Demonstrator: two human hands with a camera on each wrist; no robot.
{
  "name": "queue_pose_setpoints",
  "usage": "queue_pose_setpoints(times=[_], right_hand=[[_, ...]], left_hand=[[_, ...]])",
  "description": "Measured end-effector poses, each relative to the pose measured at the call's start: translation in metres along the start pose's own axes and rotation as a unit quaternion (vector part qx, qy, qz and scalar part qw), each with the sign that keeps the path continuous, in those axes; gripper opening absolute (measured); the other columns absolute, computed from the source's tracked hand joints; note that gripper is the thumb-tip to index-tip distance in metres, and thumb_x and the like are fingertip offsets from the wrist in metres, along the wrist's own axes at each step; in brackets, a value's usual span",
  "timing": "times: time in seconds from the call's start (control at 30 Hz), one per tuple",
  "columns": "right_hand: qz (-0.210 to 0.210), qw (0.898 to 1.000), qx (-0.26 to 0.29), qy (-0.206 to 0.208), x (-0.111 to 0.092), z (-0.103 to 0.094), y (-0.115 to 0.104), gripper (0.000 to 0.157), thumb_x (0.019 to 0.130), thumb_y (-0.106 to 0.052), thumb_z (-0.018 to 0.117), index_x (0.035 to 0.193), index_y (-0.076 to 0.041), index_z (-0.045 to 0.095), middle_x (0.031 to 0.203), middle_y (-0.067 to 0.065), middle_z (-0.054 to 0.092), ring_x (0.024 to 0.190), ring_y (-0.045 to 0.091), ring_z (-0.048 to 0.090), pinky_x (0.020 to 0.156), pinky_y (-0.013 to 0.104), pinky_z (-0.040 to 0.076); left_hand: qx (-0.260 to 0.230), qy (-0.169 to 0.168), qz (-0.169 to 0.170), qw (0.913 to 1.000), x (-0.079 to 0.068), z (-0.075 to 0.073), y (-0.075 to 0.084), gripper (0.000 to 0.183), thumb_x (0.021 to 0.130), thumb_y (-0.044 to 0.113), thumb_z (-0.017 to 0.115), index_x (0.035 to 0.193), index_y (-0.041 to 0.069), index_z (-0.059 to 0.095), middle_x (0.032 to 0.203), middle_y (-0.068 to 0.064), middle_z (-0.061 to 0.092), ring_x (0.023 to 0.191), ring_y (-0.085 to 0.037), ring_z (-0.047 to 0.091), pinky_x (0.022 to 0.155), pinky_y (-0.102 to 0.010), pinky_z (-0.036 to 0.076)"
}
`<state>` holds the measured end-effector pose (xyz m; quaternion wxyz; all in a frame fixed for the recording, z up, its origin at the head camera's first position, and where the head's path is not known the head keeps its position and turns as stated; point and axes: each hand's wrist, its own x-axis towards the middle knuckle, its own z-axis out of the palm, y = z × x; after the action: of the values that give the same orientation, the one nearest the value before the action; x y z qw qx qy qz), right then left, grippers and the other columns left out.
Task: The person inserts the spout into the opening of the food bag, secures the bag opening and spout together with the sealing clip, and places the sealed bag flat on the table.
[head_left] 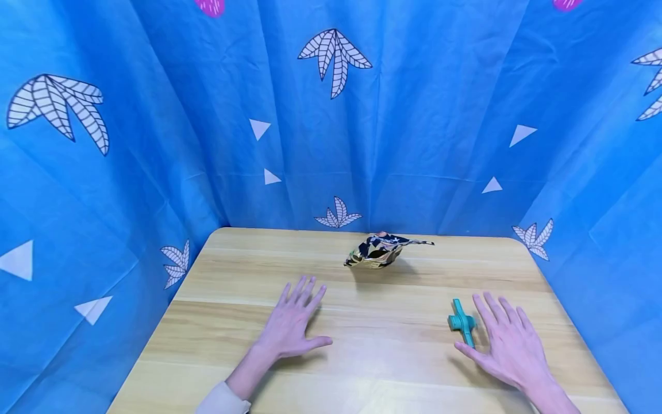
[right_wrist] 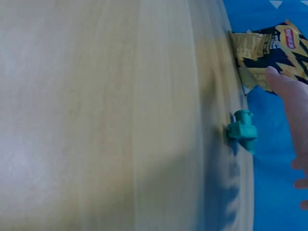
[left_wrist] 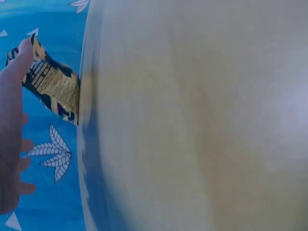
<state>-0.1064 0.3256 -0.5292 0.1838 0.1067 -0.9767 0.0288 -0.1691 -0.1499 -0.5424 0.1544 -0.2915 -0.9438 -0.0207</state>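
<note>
My left hand (head_left: 289,325) and right hand (head_left: 512,348) are spread wide, empty, apparently ready to start. A green piece (head_left: 462,323) lies just left of the right, a packet (head_left: 380,252) beyond, between them; grasping calls for reaching.

Head view high, forward-down — wrist views low, sharing packet (left_wrist: 55,84)

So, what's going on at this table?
A person holds both hands spread open over the wooden table, and neither is gripping anything. The right hand is beside a small teal piece, with the thumb near its closer end. The left hand is over bare wood. A black-and-gold packet sits near the far edge, beyond both hands and in front of the blue curtain.
</note>
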Motion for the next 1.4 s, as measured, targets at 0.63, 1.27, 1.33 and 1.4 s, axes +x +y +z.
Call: queue_pose_setpoints(times=[0.63, 1.27, 1.33, 1.4], right_hand=[[0.016, 0.995, -0.046, -0.090, -0.005, 0.014, 0.001, 0.097, 0.069, -0.089, 0.049, 0.122, -0.009, 0.060, 0.105, 0.014, 0.064, 0.100, 0.038, 0.060, 0.081, 0.059, 0.048], [-0.001, 0.995, -0.073, -0.066, -0.007, 0.015, 0.006, 0.070, 0.070, -0.084, 0.055, 0.077, -0.015, 0.056, 0.073, 0.004, 0.047, 0.067, 0.022, 0.047, 0.052, 0.040, 0.041], [-0.002, 0.995, -0.072, -0.070, -0.007, 0.014, 0.006, 0.067, 0.070, -0.082, 0.057, 0.076, -0.015, 0.057, 0.073, 0.004, 0.046, 0.066, 0.022, 0.046, 0.052, 0.039, 0.040], [-0.002, 0.995, -0.071, -0.072, -0.007, 0.014, 0.005, 0.065, 0.071, -0.080, 0.059, 0.077, -0.015, 0.059, 0.073, 0.004, 0.047, 0.067, 0.021, 0.046, 0.051, 0.038, 0.040]], left_hand=[[0.023, -0.032, 0.077, 0.9962, 0.028, 0.005, 0.025, 0.109, 0.074, 0.092, 0.030, 0.155, 0.020, 0.017, 0.162, -0.013, 0.013, 0.149, -0.035, 0.022, 0.117, -0.059, 0.026], [0.031, -0.024, 0.092, 0.9950, 0.036, 0.002, 0.030, 0.108, 0.074, 0.092, 0.027, 0.154, 0.020, 0.023, 0.161, -0.013, 0.017, 0.149, -0.035, 0.024, 0.116, -0.060, 0.025], [0.030, -0.024, 0.091, 0.9951, 0.035, 0.001, 0.031, 0.108, 0.074, 0.092, 0.030, 0.154, 0.020, 0.022, 0.161, -0.013, 0.018, 0.149, -0.035, 0.024, 0.117, -0.060, 0.025], [0.026, -0.025, 0.090, 0.9953, 0.035, 0.001, 0.032, 0.108, 0.074, 0.091, 0.033, 0.154, 0.020, 0.023, 0.161, -0.013, 0.019, 0.148, -0.036, 0.024, 0.117, -0.060, 0.025]])
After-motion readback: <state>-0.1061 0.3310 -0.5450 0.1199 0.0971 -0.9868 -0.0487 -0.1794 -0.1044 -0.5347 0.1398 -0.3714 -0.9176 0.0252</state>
